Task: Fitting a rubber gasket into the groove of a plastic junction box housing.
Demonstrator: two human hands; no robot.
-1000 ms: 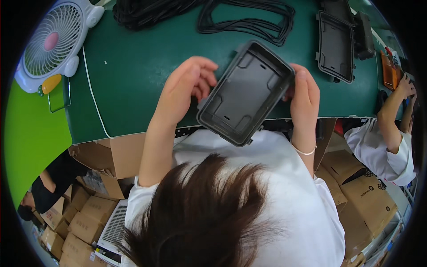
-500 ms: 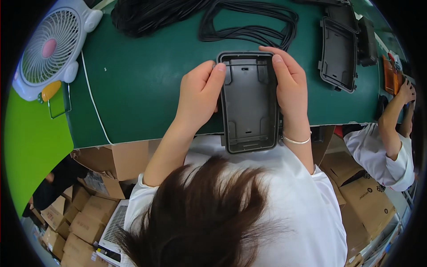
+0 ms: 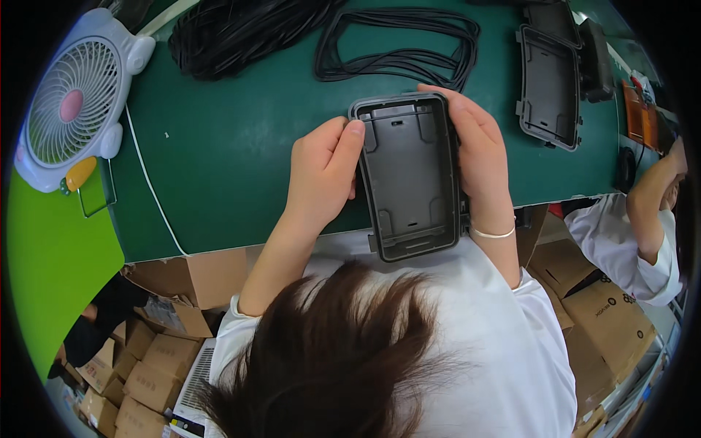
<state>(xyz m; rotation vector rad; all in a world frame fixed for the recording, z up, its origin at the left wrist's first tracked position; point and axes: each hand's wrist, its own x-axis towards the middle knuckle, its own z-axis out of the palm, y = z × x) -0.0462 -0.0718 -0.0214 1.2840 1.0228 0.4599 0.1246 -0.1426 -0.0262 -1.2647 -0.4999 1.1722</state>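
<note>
A dark grey rectangular plastic case [image 3: 410, 179] is held at the table's near edge, its hollow inside facing up. My left hand [image 3: 321, 166] grips the far left corner, the thumb lying on the rim. My right hand [image 3: 483, 157] wraps the right side, with fingers curled over the far right corner. A thin black strand [image 3: 394, 117] spans the inside near the far end; whether it is loose cord or a seal, I cannot tell. Latches or hinges show along the case's outer edges. The fingers under the case are hidden.
On the green table [image 3: 241, 153] lie a black bundle of strands [image 3: 241, 36] and a looped black cord [image 3: 398, 73]. A fan [image 3: 71, 106] stands left, beside a white cable [image 3: 146, 146]. Another open case [image 3: 549, 87] lies right, near a co-worker's arm [image 3: 650, 201]. Cardboard boxes [image 3: 157, 365] sit below.
The whole view has shifted slightly. The case is tilted a little more, its far end leaning left, and both hands keep their grip on it.
</note>
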